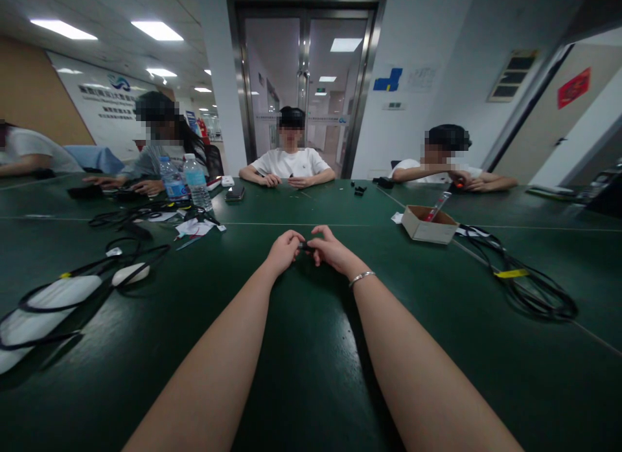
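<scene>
Both my arms stretch forward over the dark green table point(311, 348). Between my hands is a small black piece point(305, 247), too small to name. My left hand point(284, 252) pinches its left end with the fingertips. On the other end, my right hand point(333, 250) grips with thumb and fingers; its index finger is raised and bent. A silver bracelet point(362, 279) circles my right wrist. Much of the black piece is hidden behind my fingers.
Right of my hands stands an open cardboard box point(427, 230) with a clear-and-red tube, beside a coiled black cable point(529, 287). More cables point(140, 241), papers point(195, 226) and water bottles point(197, 183) lie or stand to the left. Several people sit around the table.
</scene>
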Demonstrator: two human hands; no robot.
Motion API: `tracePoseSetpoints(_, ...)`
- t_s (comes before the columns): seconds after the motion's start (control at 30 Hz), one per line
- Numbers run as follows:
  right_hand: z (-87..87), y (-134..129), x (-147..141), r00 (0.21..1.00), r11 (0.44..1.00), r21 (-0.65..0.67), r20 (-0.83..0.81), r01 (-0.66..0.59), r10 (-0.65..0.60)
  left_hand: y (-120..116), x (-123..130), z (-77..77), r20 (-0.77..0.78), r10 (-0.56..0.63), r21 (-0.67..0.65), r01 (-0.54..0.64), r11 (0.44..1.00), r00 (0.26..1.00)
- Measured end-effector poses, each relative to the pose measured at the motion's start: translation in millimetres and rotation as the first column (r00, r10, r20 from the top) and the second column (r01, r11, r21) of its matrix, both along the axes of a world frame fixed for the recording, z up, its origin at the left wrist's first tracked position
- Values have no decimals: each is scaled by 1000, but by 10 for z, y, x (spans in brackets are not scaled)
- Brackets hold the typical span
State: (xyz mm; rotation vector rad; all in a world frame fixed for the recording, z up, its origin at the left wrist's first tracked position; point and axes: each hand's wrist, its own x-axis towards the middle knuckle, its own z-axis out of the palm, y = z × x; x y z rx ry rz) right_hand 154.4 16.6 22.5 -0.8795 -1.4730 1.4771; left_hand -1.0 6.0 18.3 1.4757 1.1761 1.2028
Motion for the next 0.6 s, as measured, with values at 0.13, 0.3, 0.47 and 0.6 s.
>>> tracePoseSetpoints(0.13, 6, -11, 2, 1000, 1000, 18, -29, 7, -7, 6, -2, -2, 10, 6, 2, -6, 1000, 1000)
tracePoseSetpoints(0.3, 7, 0, -14, 998, 1000, 1, 61, 27, -27, 28, -8, -24, 20, 0, 12, 0, 1000, 1000)
tracePoseSetpoints(0.47, -1, 8, -15, 999, 999, -24, 35, 22, -21, 38, -10, -47, 11, 3, 19, -3, 1000, 1000)
tracePoseSetpoints(0.6, -23, 26, -4, 999, 1000, -8, 51, 17, -17, 16, 4, -22, -10, 7, 11, -7, 1000, 1000)
